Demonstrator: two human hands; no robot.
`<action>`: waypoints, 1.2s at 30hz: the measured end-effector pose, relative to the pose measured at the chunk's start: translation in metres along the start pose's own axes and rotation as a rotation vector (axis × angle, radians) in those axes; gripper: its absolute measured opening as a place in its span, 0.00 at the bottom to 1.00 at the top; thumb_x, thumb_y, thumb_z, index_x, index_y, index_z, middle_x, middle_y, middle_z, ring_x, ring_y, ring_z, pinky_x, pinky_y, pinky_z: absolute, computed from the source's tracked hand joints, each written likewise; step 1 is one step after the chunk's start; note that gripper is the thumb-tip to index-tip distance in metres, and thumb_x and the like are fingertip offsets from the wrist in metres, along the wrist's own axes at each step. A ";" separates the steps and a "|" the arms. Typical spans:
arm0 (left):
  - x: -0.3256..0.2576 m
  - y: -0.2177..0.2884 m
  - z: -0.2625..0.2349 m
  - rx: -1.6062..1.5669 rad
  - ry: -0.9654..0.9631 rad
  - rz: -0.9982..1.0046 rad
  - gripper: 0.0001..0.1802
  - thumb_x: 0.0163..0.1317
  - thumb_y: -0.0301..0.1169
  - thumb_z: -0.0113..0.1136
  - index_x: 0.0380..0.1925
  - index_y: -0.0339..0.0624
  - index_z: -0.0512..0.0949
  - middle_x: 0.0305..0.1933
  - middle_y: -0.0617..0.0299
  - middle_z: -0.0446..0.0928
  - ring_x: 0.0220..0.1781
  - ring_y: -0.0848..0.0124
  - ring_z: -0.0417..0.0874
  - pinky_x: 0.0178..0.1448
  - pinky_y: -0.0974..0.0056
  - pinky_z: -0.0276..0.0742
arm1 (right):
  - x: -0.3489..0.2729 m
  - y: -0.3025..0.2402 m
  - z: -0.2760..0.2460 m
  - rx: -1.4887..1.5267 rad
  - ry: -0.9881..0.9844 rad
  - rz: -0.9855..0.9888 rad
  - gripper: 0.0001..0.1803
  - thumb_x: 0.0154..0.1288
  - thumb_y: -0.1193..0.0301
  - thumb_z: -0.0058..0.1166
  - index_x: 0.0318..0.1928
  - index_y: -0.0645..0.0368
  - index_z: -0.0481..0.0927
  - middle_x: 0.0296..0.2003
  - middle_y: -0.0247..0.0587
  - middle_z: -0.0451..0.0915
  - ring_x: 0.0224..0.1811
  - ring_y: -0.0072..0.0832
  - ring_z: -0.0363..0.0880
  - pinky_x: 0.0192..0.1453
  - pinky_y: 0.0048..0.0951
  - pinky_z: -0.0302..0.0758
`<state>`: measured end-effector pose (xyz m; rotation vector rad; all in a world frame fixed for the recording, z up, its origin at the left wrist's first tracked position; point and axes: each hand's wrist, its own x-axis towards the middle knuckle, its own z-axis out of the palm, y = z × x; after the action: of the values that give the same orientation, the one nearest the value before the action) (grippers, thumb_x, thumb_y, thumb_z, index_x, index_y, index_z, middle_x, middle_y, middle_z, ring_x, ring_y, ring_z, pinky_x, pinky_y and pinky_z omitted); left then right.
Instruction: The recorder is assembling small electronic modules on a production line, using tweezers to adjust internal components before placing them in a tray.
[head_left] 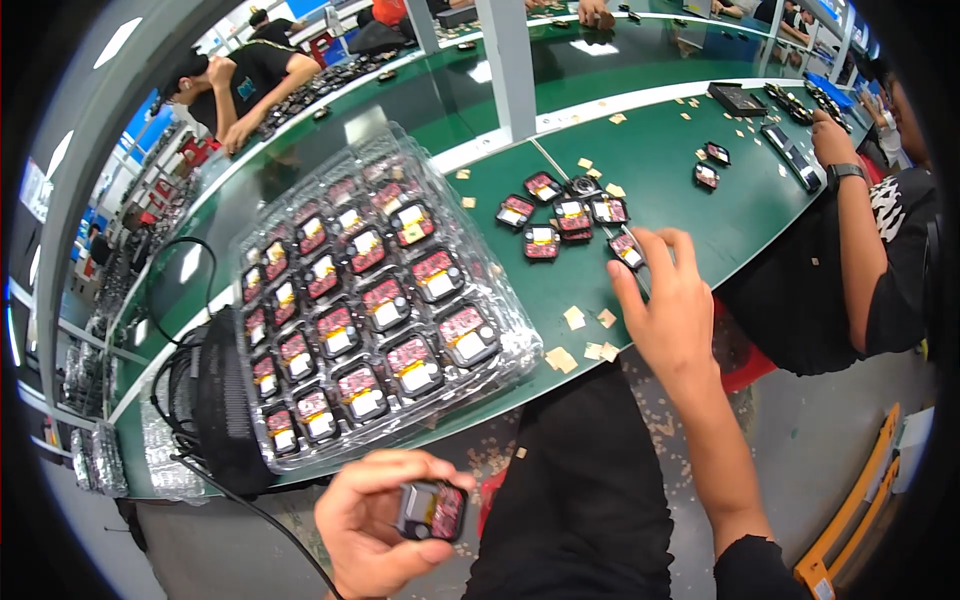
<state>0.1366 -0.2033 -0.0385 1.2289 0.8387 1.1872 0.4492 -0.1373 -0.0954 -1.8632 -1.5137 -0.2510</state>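
Observation:
My left hand point(385, 520) is closed around a small black device housing point(433, 510), its red circuit board and pale block facing up. It holds the housing in front of the table's near edge. Over the green table, my right hand point(665, 305) has thumb and fingers curled around a thin metal tool point(640, 268) that looks like tweezers. Its tip is beside another open device housing point(626, 250), and I cannot tell whether they touch. Several like housings point(541, 242) lie clustered just beyond. To the left, a clear plastic tray point(515, 335) carries rows of these housings.
Pale square scraps point(560, 359) lie by the near edge. A grey post point(507, 70) rises behind the cluster. A black case with cables point(222, 400) stands left of the tray. One co-worker point(865, 250) sits at right, near a dark box point(737, 99); another point(235, 90) works far left.

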 end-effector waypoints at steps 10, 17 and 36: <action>0.153 0.045 -0.016 0.442 -0.013 0.264 0.17 0.72 0.25 0.61 0.58 0.29 0.76 0.51 0.54 0.81 0.53 0.65 0.87 0.62 0.64 0.81 | 0.003 0.003 0.020 -0.103 -0.103 0.099 0.18 0.70 0.59 0.62 0.54 0.55 0.81 0.51 0.40 0.79 0.33 0.48 0.87 0.36 0.49 0.82; 0.235 0.031 -0.050 0.740 -0.029 0.266 0.08 0.75 0.25 0.58 0.49 0.33 0.82 0.43 0.60 0.85 0.48 0.75 0.86 0.51 0.70 0.81 | 0.003 0.002 0.021 -0.084 -0.077 0.078 0.18 0.69 0.59 0.63 0.53 0.54 0.81 0.50 0.40 0.78 0.31 0.46 0.87 0.33 0.47 0.81; 0.198 0.038 -0.028 1.761 -0.286 0.308 0.29 0.75 0.44 0.55 0.68 0.35 0.72 0.67 0.37 0.76 0.77 0.34 0.65 0.82 0.36 0.50 | 0.003 0.002 0.021 -0.064 -0.058 0.088 0.17 0.68 0.60 0.64 0.52 0.53 0.82 0.51 0.37 0.79 0.31 0.45 0.87 0.34 0.47 0.81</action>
<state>0.1471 -0.0080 0.0165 2.8886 1.5358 0.1686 0.4461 -0.1219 -0.1101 -1.9977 -1.4730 -0.2082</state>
